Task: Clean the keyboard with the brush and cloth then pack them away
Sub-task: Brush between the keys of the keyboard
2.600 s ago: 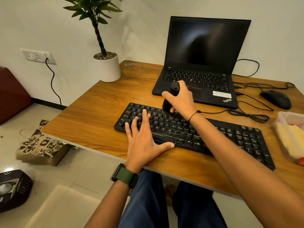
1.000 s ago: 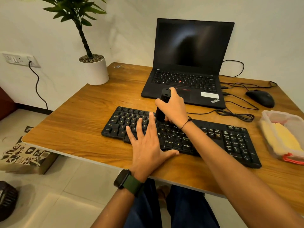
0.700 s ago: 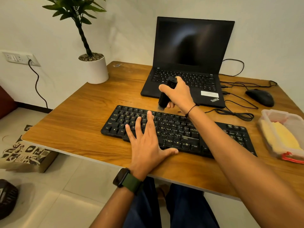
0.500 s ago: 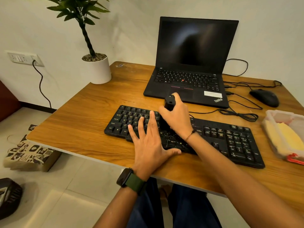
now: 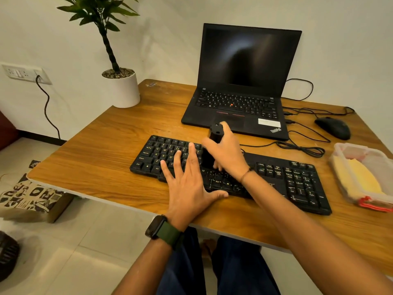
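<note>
Black keyboard (image 5: 297,177) with pale key legends, black brush (image 5: 215,135), black laptop (image 5: 244,81) with red trackpoint, black mouse (image 5: 333,127). Brown wood-grain table (image 5: 102,158). Yellow cloth (image 5: 359,179) in clear container (image 5: 348,149) with red clips. White pot (image 5: 123,90), green leaves. Green watch strap (image 5: 170,233).

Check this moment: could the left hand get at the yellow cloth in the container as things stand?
Probably not easily. The left hand lies flat on the keyboard, and the right arm crosses between it and the container holding the cloth.
</note>
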